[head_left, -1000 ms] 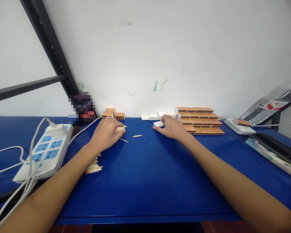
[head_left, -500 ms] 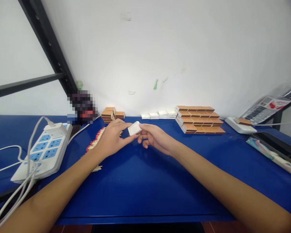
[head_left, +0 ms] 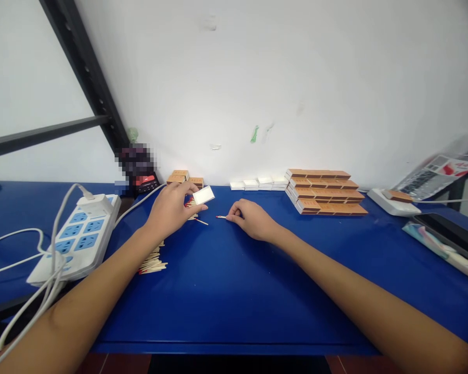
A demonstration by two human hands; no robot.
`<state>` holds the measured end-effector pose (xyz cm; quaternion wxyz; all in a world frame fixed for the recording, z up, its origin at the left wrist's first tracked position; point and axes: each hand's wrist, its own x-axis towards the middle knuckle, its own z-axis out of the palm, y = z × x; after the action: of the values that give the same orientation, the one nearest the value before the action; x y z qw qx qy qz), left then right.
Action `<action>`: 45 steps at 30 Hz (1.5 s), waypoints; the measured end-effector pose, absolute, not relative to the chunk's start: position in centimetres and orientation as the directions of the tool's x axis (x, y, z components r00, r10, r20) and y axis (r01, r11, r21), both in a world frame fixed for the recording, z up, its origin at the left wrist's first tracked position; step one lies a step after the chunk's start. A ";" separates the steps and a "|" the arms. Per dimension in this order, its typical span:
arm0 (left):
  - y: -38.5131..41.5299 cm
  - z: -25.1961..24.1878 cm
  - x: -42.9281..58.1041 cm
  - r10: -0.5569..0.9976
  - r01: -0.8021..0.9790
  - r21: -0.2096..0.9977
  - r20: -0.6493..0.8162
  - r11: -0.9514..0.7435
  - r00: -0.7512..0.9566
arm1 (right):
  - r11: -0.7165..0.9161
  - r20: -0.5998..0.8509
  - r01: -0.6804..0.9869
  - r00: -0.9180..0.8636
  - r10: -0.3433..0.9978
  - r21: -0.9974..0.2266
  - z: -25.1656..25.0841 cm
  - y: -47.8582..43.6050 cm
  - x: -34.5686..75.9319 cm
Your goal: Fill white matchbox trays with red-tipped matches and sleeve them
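Observation:
My left hand (head_left: 173,203) grips a small white matchbox tray (head_left: 204,195) between thumb and fingers, tilted above the table. Beneath and beside that hand lie loose red-tipped matches (head_left: 154,261), partly hidden by my hand and forearm. A single match (head_left: 202,222) lies just below the tray. To the right, my right hand (head_left: 249,218) is closed in a pinch on a match (head_left: 220,216), its red head pointing left. The tray's inside cannot be made out clearly.
Orange matchboxes (head_left: 323,192) are stacked against the wall on the right, beside several white trays (head_left: 258,183). More matchboxes (head_left: 180,175) stand behind my left hand. A power strip (head_left: 76,234) with cables lies left; a phone (head_left: 450,234) lies right on the blue table (head_left: 234,301).
My right hand has let go of the white tray, moved slightly right, and now pinches a match. My left hand has shifted left with the tray, now turned to another angle.

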<state>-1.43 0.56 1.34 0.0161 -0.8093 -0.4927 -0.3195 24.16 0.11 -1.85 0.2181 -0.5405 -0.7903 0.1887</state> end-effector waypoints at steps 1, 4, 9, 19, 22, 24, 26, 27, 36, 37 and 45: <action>0.6 1.3 -1.5 0.788 0.813 0.275 0.528 -0.513 0.318 | 0.346 0.138 0.771 -0.324 0.936 -0.534 -1.7 0.0 24.4; 0.5 1.3 -1.4 0.796 0.821 0.243 0.491 -0.516 0.354 | 0.389 0.205 0.747 -0.331 0.921 -0.540 -1.3 -0.2 25.4; -0.4 0.7 -0.1 0.767 0.757 0.248 0.438 -0.604 0.468 | 0.531 0.416 0.707 -0.353 0.838 -0.467 -0.4 -1.2 26.4; -1.8 0.3 1.4 0.688 0.632 0.304 0.477 -0.713 0.547 | 0.655 0.413 0.674 -0.518 0.749 -0.342 -0.7 -3.2 24.8; -1.7 0.5 1.3 0.693 0.614 0.346 0.501 -0.710 0.519 | 0.629 0.405 0.675 -0.489 0.773 -0.387 -0.9 -3.1 24.9; -1.6 0.6 1.2 0.709 0.615 0.373 0.501 -0.695 0.497 | 0.600 0.383 0.681 -0.466 0.798 -0.420 -0.9 -3.0 24.8; -1.6 0.7 1.2 0.728 0.617 0.400 0.491 -0.677 0.479 | 0.577 0.375 0.678 -0.442 0.815 -0.456 -0.9 -2.9 24.7; -1.6 0.7 1.2 0.735 0.612 0.419 0.487 -0.671 0.472 | 0.570 0.383 0.671 -0.426 0.820 -0.473 -0.9 -2.9 24.5; -0.7 2.1 0.1 0.793 0.598 0.531 0.492 -0.600 0.358 | 0.583 0.540 0.621 -0.287 0.791 -0.524 -0.7 -3.2 23.8; -0.3 2.2 -0.3 0.802 0.602 0.548 0.510 -0.581 0.310 | 0.577 0.546 0.625 -0.273 0.792 -0.526 -0.7 -3.1 23.6; 1.4 2.2 -2.4 0.775 0.690 0.519 0.624 -0.504 0.096 | 0.461 0.208 0.742 -0.414 0.886 -0.487 -0.7 -1.4 18.6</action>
<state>-2.42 1.35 2.25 -0.0467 -0.7389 -0.4959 -0.4537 18.61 -1.39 -0.70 0.2228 -0.4932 -0.8251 0.1621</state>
